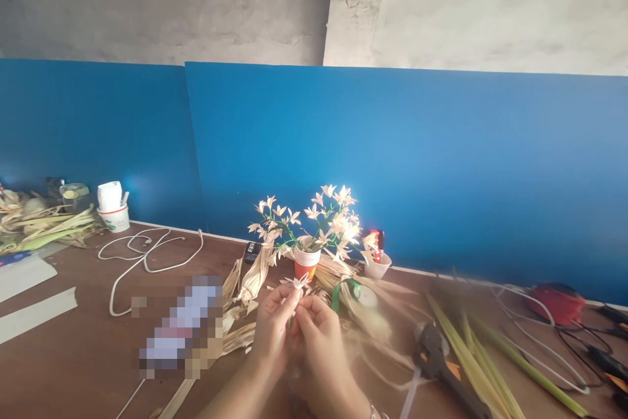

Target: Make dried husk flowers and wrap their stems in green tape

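Pinching left hand [275, 311]: thumb and finger on pale flower [300, 282].
Right hand [318, 322]: curled close beside; I can't tell if gripping.
Flower: above bench [98, 357], short of far edge; I'd pinch low, lightly.

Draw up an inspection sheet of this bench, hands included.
Surface: brown tabletop, partly covered.
Work items: small pale petalled flower in hand; cream star-shaped flowers on green stems, above a red-orange paper cup.
Clutter: dry tan husks, black pistol-shaped glue gun, flat white strips.
Hands: left hand pinches the small flower; right hand curled beside it, grip hidden.
Cables: loose thin white cable at left; more at right.
Surroundings: blue partition panels, grey bare wall; other people: nothing seen.
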### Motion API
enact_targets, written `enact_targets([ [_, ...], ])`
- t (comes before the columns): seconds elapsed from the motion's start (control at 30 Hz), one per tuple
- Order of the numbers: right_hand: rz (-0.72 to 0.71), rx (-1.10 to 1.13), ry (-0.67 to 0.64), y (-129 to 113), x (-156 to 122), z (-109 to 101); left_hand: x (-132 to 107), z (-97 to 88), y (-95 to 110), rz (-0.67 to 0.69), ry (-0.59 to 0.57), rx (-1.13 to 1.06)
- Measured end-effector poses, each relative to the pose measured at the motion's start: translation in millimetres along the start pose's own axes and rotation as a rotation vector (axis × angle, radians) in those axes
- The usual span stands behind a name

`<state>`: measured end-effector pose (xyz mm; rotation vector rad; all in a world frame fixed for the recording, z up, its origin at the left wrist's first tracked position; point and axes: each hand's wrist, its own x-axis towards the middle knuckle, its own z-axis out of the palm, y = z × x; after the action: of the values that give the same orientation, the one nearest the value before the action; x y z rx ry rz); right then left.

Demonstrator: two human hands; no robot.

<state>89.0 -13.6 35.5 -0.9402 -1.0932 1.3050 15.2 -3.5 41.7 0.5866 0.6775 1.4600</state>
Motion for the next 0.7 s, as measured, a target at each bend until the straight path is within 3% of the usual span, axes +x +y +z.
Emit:
enact_targets([
  [0.13, -0.021, -0.064, -0.063, -6, 3, -4, 0, -3.1, 4, -0.005, -0.024, 0.062],
  [0.23, -0.048, -0.170, -0.141, -21, 6, -12, 2, -3.8, 11, 0.071, -0.010, 0.147],
  [0.33, -0.043, -0.240, -0.101, -37, 8, -22, 4, 0.4, 20, 0.141, 0.012, 0.204],
  [0.5, 0.022, -0.260, -0.188, -46, 11, -32, 6, 15.7, 29, 0.078, -0.010, 0.162],
  [0.7, 0.070, -0.193, -0.168, -41, 15, -34, 9, 32.6, 25, -0.053, -0.114, 0.102],
])
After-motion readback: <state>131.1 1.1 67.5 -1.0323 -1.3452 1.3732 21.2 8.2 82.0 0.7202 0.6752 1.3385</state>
